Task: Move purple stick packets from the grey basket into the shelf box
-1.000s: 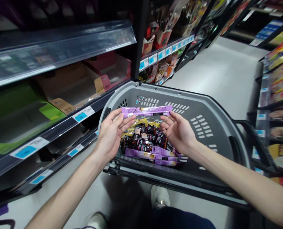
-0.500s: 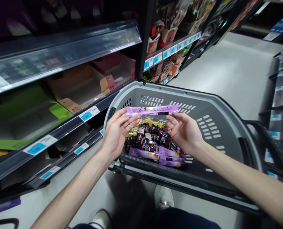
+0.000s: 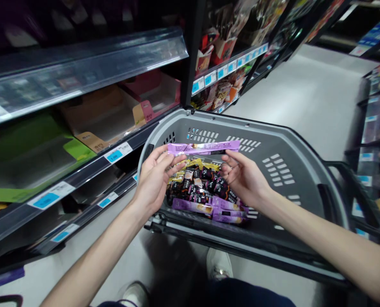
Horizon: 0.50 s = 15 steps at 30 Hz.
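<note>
Over the grey basket [image 3: 266, 132], a long thin purple packet [image 3: 202, 148] is stretched crosswise between both hands. Its left end is pinched by my left hand [image 3: 156, 177], fingers bent around it. At the other end, my right hand [image 3: 245, 175] grips the packet with thumb and fingertips. Below them in the basket lie several dark wrapped pieces [image 3: 198, 187], yellow packets [image 3: 212, 166] at the back and more purple packets [image 3: 230, 209] near the front wall.
Shelves with price tags [image 3: 117, 152] run along the left, holding a green carton [image 3: 26, 149] and a brown carton [image 3: 97, 115]. Another shelf [image 3: 370, 123] stands at the right edge. Two shoes [image 3: 219, 264] show below the basket.
My right hand's fingers have closed in slightly at the packet's right end. Otherwise the hands and packet have barely moved.
</note>
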{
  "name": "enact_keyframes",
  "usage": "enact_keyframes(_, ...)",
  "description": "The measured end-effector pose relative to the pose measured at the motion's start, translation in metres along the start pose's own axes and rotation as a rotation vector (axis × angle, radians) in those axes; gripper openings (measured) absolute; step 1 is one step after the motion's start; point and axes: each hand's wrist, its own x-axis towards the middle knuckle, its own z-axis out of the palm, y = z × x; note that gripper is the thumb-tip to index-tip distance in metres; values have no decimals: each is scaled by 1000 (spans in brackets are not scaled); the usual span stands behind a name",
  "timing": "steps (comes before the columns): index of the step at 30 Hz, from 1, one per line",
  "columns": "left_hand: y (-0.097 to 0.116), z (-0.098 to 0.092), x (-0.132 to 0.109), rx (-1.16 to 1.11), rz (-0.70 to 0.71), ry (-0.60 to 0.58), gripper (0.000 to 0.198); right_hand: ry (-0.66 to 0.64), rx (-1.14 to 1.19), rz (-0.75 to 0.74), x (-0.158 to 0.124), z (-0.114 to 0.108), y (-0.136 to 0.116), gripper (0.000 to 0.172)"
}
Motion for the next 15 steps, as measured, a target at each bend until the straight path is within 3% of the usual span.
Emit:
enact_keyframes(8, 2, 3, -4, 108, 11, -86, 39, -125, 13, 2, -4, 3, 1, 27)
enact_keyframes(15, -1, 3, -6, 274, 60, -152, 23, -177, -68, -41, -2, 1, 4, 30)
